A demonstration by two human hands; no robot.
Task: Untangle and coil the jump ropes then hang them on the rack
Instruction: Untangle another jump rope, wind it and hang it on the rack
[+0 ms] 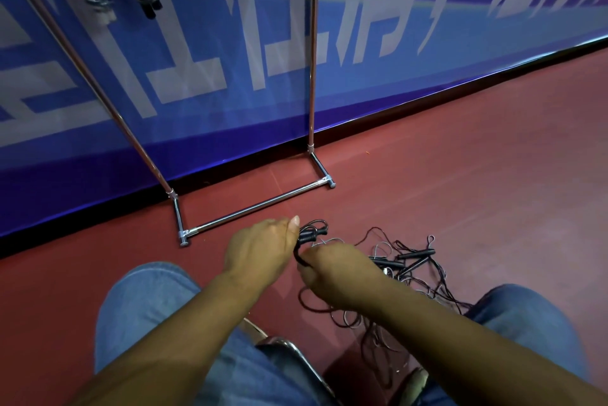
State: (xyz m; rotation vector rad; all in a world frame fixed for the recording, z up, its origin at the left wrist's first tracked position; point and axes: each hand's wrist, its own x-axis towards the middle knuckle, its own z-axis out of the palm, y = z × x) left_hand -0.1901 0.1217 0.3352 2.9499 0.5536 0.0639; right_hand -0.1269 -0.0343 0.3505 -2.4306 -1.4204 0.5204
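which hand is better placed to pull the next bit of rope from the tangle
Probably right. The right hand pinches the rope just beside the tangle on the floor, while the left hand is busy gripping the handles.

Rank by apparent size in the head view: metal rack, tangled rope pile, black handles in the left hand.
Largest: metal rack.
Middle: tangled rope pile, inflated by nearness.
Smallest: black handles, gripped by the left hand.
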